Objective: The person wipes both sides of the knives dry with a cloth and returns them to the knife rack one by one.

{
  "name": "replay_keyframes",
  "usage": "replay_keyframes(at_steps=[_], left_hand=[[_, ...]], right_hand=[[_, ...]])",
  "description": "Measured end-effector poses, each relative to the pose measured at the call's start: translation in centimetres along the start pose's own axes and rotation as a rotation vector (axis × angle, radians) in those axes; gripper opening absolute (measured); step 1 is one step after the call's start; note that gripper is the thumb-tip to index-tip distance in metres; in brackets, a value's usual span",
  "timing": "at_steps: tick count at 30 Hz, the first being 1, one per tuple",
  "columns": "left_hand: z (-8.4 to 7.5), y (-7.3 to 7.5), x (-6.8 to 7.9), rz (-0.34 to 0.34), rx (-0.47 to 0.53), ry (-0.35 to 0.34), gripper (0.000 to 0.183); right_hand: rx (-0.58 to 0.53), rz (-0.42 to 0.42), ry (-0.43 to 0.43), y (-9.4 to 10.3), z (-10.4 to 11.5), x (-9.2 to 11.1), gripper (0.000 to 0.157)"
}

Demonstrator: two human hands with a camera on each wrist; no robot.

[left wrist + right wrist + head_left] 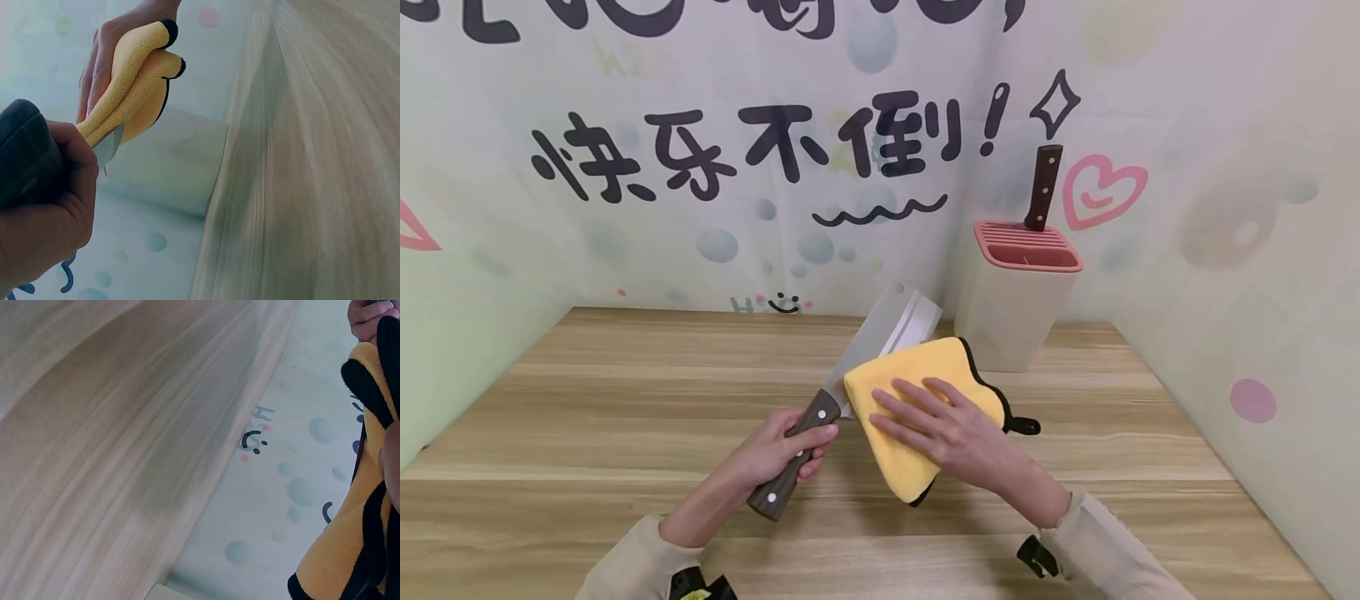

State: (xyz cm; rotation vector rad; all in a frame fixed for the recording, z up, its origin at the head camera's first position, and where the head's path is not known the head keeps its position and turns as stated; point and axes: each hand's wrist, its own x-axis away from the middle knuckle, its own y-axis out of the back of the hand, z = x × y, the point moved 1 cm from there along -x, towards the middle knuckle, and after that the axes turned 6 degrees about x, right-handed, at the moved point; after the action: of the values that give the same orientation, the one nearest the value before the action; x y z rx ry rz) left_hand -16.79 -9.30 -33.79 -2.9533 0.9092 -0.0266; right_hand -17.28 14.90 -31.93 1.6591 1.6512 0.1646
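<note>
Your left grip is clamped on the large knife by its handle, holding it above the desk, blade pointing away from you. Your right grip pinches the yellow cloth over the blade, fingers straight across it, thumb underneath. Knife block stands behind on your right, a second knife slotted in.

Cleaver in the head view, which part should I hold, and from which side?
Best held by the handle, probably coming from the near left, where the left hand grips it. The handle slants down and left, while the blade points up and right, partly hidden by the cloth at the right hand. That side should stay clear of the blade.
</note>
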Motion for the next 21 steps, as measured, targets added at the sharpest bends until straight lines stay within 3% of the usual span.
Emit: replay_keyframes(at_steps=[10,21], left_hand=[[0.2,0.0,0.0,0.010,-0.016,-0.016,0.028],[0.3,0.2,0.1,0.041,-0.038,-0.058,0.029]], right_hand=[[-0.019,0.003,-0.083,-0.7,-0.8,0.5,0.041],[-0.072,0.026,-0.239,-1.3,-1.7,1.2,0.049]])
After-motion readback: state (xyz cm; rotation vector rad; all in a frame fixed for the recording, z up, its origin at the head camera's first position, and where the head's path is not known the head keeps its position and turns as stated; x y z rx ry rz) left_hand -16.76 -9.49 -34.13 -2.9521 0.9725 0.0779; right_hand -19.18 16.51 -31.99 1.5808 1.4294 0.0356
